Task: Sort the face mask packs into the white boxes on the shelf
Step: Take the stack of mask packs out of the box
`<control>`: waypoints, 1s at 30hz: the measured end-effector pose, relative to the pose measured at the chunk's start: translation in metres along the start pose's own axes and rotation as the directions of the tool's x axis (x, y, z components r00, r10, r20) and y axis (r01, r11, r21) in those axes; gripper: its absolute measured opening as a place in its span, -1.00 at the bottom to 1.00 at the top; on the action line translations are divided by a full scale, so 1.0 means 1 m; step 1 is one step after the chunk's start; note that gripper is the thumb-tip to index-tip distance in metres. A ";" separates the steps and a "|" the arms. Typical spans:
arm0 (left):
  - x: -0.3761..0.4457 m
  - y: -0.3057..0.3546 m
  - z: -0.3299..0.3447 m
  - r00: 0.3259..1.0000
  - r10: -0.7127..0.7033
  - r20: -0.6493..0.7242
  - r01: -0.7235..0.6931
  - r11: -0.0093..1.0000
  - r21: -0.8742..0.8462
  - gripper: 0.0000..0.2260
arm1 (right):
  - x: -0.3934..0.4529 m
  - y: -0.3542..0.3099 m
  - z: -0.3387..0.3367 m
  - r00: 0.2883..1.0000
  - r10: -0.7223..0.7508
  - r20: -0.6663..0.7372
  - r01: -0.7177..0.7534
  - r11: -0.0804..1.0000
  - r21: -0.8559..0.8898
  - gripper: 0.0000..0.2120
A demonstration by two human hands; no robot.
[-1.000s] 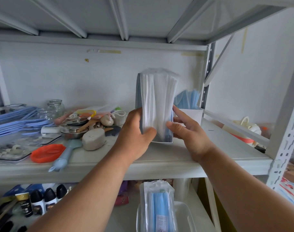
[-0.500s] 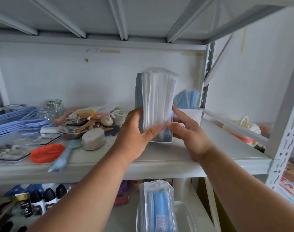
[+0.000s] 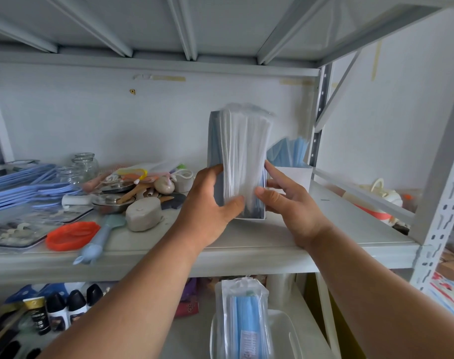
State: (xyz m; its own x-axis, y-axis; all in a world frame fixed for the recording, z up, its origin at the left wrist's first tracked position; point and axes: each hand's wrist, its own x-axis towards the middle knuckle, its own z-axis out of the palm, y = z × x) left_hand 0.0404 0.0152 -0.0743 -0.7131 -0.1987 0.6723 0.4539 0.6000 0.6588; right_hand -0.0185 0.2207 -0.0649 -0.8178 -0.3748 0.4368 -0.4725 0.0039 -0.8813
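A stack of clear-wrapped mask packs (image 3: 240, 149), grey-white, stands upright in a white box (image 3: 250, 216) on the middle shelf. My left hand (image 3: 207, 203) grips the stack's left side, thumb across its front. My right hand (image 3: 290, 206) presses the stack's right side and the box, fingers spread. Behind it stands a second white box (image 3: 297, 174) with blue masks (image 3: 289, 151) sticking up out of it. On the shelf below, a pack of blue masks (image 3: 242, 322) stands in a clear tray (image 3: 285, 332).
Clutter fills the shelf's left half: glass jars (image 3: 82, 164), metal bowls (image 3: 112, 203), a grey stone-like lump (image 3: 143, 213), an orange ring (image 3: 72, 234), a blue handled tool (image 3: 101, 237), blue hangers (image 3: 21, 185). The shelf upright (image 3: 438, 216) stands at right. Dark bottles (image 3: 57, 309) stand below left.
My left thumb has slid further across the front of the stack. The pack stack has barely shifted; both hands stay on it.
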 end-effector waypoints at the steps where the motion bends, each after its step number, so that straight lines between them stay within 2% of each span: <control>1: 0.000 0.001 0.000 1.000 -0.010 0.004 0.010 1.000 -0.004 -0.42 | 0.000 -0.001 0.000 1.000 0.001 0.001 -0.001 1.000 -0.003 -0.08; 4: 0.001 0.002 -0.001 1.000 -0.028 0.003 0.028 0.999 -0.031 -0.49 | -0.001 -0.001 0.000 1.000 0.005 0.002 -0.005 1.000 -0.008 -0.08; 7: 0.001 0.000 0.000 1.000 -0.016 0.010 0.017 0.999 -0.036 -0.48 | -0.001 -0.002 0.000 1.000 0.005 0.009 -0.005 1.000 -0.008 -0.11; 12: 0.000 -0.005 0.001 1.000 0.012 0.003 -0.011 0.999 -0.040 -0.22 | 0.000 -0.001 -0.001 1.000 -0.006 0.030 0.006 1.000 -0.020 -0.12; 15: 0.000 -0.006 0.001 1.000 -0.007 -0.004 0.007 0.999 -0.041 -0.15 | 0.000 0.000 -0.001 0.999 -0.012 0.038 0.012 1.000 -0.015 -0.11; 21: 0.000 -0.005 0.001 1.000 0.012 -0.005 -0.012 1.000 -0.023 -0.30 | -0.001 -0.002 0.000 1.000 -0.003 0.026 0.003 1.000 -0.014 -0.12; 25: 0.002 -0.003 0.001 0.999 -0.048 -0.016 0.048 0.999 -0.018 -0.54 | -0.002 -0.004 0.001 1.000 0.008 -0.001 -0.008 1.000 0.002 -0.20; 30: 0.002 -0.002 0.001 0.997 -0.070 -0.011 0.069 0.997 -0.043 -0.63 | -0.003 -0.006 0.001 1.000 0.001 0.005 -0.001 1.000 -0.008 -0.21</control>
State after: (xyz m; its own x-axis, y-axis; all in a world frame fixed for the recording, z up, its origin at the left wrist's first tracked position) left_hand 0.0378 0.0140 -0.0746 -0.7371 -0.2489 0.6283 0.4258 0.5508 0.7178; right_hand -0.0123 0.2206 -0.0613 -0.8165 -0.3795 0.4350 -0.4743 0.0114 -0.8803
